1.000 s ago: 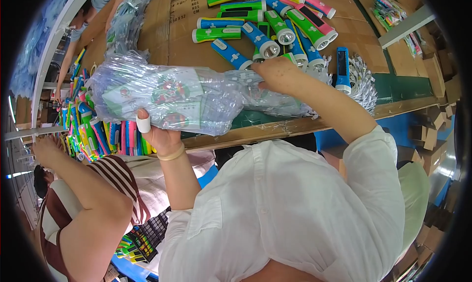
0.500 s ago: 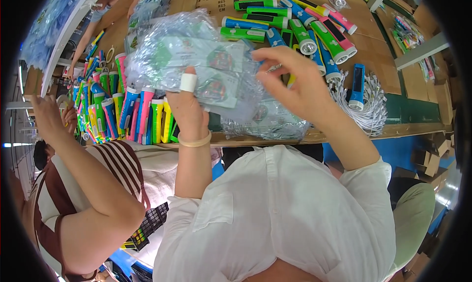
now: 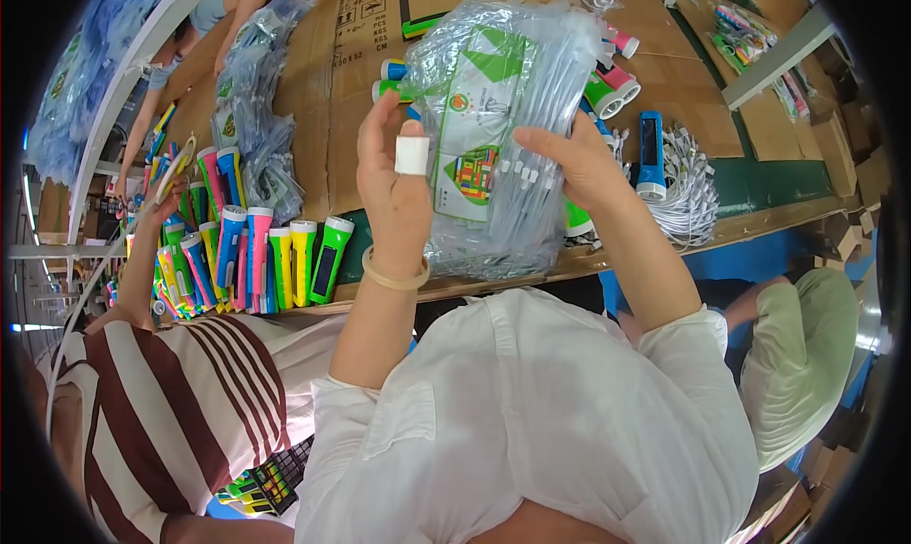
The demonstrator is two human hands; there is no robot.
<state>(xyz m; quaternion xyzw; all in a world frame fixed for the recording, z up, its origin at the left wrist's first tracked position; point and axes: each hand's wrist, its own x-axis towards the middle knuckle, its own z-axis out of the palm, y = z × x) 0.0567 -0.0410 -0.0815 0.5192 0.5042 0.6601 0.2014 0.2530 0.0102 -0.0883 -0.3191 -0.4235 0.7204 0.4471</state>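
Observation:
A thick stack of clear plastic bags (image 3: 550,117) with green-and-white printed cards inside stands tilted in front of me, above the table edge. My right hand (image 3: 593,165) grips its right side, thumb lying across the front and fingers behind. At the left edge of the stack is my left hand (image 3: 394,184), fingers up and apart, white tape around one digit. It touches or nearly touches the bags; I cannot tell which. Behind the stack, several coloured flashlights (image 3: 607,93) lie partly hidden.
Upright flashlights (image 3: 256,250) crowd the table at left, near more bags (image 3: 251,98). A blue flashlight (image 3: 652,155) lies on coiled white cables (image 3: 688,202) at right. Cardboard (image 3: 351,155) covers the tabletop. A co-worker in a striped top (image 3: 180,383) sits left, handling a white ring-shaped item.
The bag stack has moved right and turned upright. My right hand has closed on its right side, and my left hand has opened at its left edge. The co-worker's arm has moved.

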